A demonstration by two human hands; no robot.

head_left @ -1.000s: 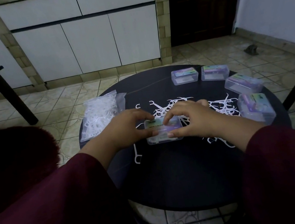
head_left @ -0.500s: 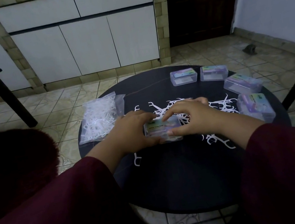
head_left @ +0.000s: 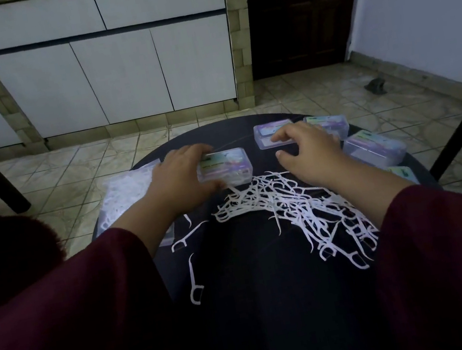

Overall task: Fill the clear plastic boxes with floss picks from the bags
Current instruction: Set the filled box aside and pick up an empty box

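Left hand (head_left: 177,181) fingers grip a closed clear box (head_left: 224,168) on the tabletop (head_left: 271,306); right hand (head_left: 307,150) fingers spread, holding nothing (loose floss picks (head_left: 291,207) below).

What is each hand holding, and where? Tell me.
The left hand grips a clear plastic box by its left end, fingers over the far edge. The right hand holds nothing.

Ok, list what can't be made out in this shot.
All head view:
- Bag of floss picks: blurred, and the left hand covers its right side.
- Box held by the left hand: label print too small to read.
- Box behind the right hand: front hidden by the fingers.
- Box at right: mostly covered by the right forearm.
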